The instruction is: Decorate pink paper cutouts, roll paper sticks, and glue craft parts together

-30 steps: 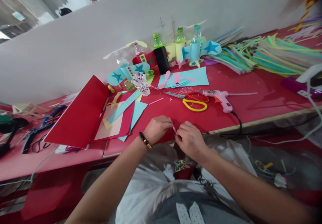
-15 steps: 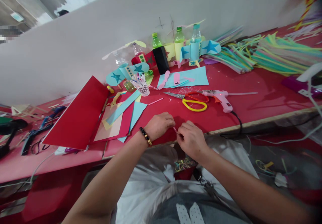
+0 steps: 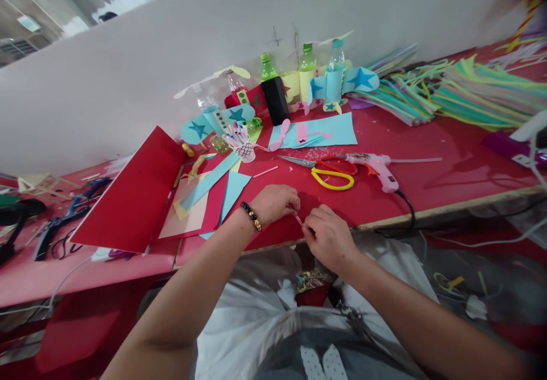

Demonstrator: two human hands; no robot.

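Note:
Close to the table's front edge, a thin pink strip [image 3: 298,219] spans the small gap between my hands. My left hand [image 3: 276,203], with a beaded bracelet at the wrist, has its fingers pinched at the strip's upper end. The other end goes into the curled fingers of my right hand [image 3: 327,235]; what lies inside them is hidden. Another thin pink strip [image 3: 265,171] lies flat beyond my left hand. Scissors [image 3: 332,178] with yellow and red handles rest beyond my right hand, beside a pink glue gun [image 3: 376,168] with a glue stick in its back.
Decorated plastic bottles [image 3: 335,75] stand along the wall with a black phone [image 3: 276,101]. Light blue paper [image 3: 342,129] carries pink cut pieces. A pen cup [image 3: 245,151] and coloured paper sheets [image 3: 233,189] are left, by an open red folder [image 3: 132,197]. Coloured strips [image 3: 482,92] pile right.
My left hand has risen slightly from the strip's right-hand end, and more of the strip's surroundings show. My right hand stays nearly in place. The view has shifted a little.

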